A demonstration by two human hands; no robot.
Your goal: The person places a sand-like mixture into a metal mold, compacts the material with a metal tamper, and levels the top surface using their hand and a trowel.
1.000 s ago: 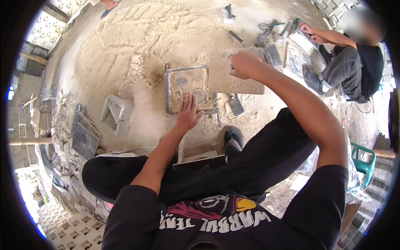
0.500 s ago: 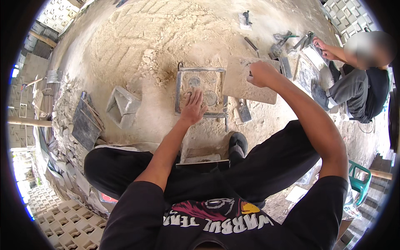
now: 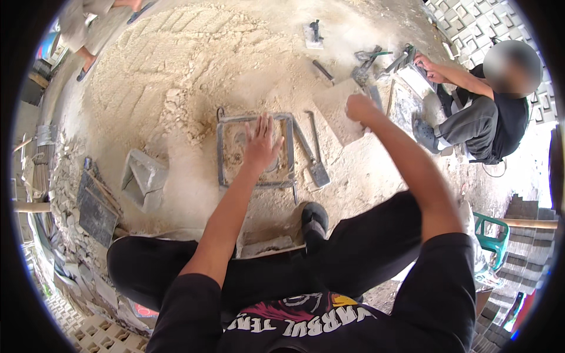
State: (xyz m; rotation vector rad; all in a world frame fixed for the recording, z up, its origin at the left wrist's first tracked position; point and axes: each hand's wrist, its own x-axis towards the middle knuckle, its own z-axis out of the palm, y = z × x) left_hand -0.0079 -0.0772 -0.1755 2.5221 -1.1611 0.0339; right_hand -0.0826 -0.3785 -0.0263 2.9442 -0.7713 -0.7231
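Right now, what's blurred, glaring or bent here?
In the head view, a blurred patch covers the co-worker's head; glare washes out the area behind them; fisheye distortion bends the upper-right block wall; the board at the right hand looks slightly smeared.

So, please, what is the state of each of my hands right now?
Left hand: open, palm down over the frame, holding nothing.
Right hand: closed, holding the board.

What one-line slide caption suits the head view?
Left hand open over a sandy frame, right hand gripping a flat board.
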